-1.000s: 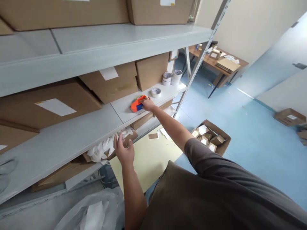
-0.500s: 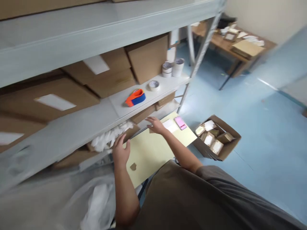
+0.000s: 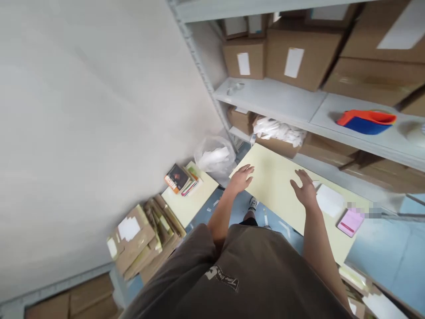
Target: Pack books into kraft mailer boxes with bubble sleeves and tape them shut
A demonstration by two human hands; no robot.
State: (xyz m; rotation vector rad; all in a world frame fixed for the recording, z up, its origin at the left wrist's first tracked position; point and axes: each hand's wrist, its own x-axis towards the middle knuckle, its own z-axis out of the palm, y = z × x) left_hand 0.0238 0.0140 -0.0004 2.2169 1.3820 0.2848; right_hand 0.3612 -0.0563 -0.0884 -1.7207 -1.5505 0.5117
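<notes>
My left hand [image 3: 241,178] hovers at the left end of a pale yellow table [image 3: 275,181], fingers spread, holding nothing. Over the table's middle is my right hand [image 3: 304,189], also open and empty. White paper [image 3: 329,200] lies just right of my right hand. Beyond it rests a pink phone-like object [image 3: 351,221] near the table's right end. On the shelf above sits an orange and blue tape dispenser [image 3: 367,122].
Grey shelving [image 3: 275,95] with cardboard boxes [image 3: 244,57] stands beyond the table. A clear plastic bag [image 3: 215,155] is by the wall. Books [image 3: 181,179] lie on a second pale table [image 3: 189,204], with flattened cardboard [image 3: 133,239] nearby.
My view has swung left, bringing the wall, books and flattened cardboard into sight. The floor box and tape rolls at right have mostly left view. Both hands stay open over the table.
</notes>
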